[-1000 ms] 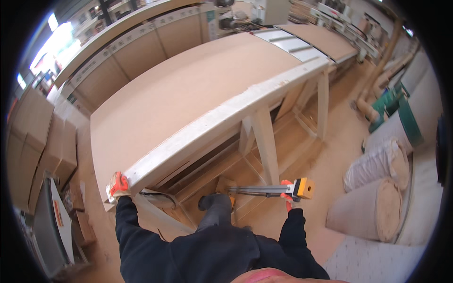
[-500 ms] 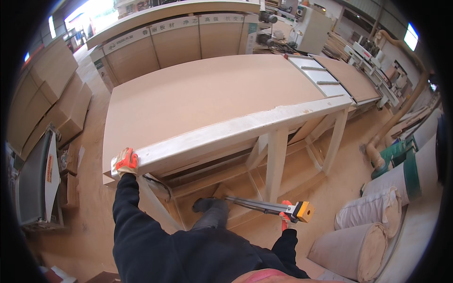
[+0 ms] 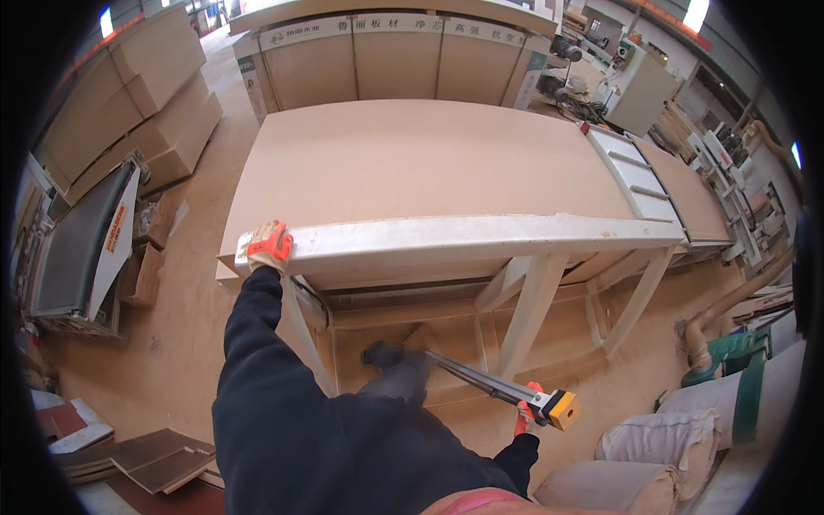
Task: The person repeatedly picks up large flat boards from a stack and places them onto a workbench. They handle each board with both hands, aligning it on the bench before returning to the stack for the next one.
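Observation:
My left hand [image 3: 269, 245], in a white and orange work glove, is closed over the left end of a white rail [image 3: 446, 238]. This rail runs along the near side of a low table, with a large flat tan board [image 3: 429, 163] lying behind it. At the lower right, my right hand [image 3: 527, 415], also gloved, grips a long metal bar [image 3: 481, 375] just below its yellow and black block-shaped head. The bar slants down to the left, its far end near my foot [image 3: 375, 354]; its exact kind I cannot make out.
Behind the table stands a large strapped stack of boards [image 3: 395, 69]. A dark conveyor belt [image 3: 81, 240] and tan panel stacks [image 3: 94, 103] are at the left. Loose brown panels [image 3: 163, 459] lie at lower left. Bulging cloth bags [image 3: 661, 438] and a pipe [image 3: 708, 322] line the right.
The view has swung left, so the table and stacks sit further right and loose panels show at lower left. My left hand stays at the rail's end; my right hand still holds the bar.

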The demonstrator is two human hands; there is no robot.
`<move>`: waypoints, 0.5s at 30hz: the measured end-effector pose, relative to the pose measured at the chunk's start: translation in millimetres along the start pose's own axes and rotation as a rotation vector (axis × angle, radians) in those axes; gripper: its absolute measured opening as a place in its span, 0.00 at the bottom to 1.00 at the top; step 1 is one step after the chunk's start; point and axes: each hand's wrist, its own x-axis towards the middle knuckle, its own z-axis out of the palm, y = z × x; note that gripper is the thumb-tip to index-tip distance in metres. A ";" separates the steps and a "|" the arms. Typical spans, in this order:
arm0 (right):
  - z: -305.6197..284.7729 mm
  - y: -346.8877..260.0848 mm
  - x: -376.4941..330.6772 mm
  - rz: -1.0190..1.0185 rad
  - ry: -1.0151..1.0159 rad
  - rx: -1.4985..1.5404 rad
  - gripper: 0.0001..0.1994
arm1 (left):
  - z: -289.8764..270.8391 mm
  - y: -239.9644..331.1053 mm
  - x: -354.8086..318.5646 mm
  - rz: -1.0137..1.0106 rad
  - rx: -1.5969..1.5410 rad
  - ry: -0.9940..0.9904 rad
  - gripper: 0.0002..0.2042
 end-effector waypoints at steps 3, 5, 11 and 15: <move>-3.6 1.9 2.1 0.068 0.087 -0.026 0.39 | 1.3 -1.3 -1.3 0.011 0.015 0.022 0.18; -3.1 -0.1 0.5 0.022 0.004 -0.025 0.42 | 4.0 -4.6 -0.3 0.032 0.002 0.031 0.17; 6.7 -13.0 -7.4 0.021 -0.057 0.117 0.39 | 22.0 -22.5 4.6 0.016 0.026 -0.096 0.18; 8.3 -16.5 -10.1 0.013 -0.043 0.038 0.36 | 33.9 -32.4 0.1 0.066 -0.022 -0.048 0.19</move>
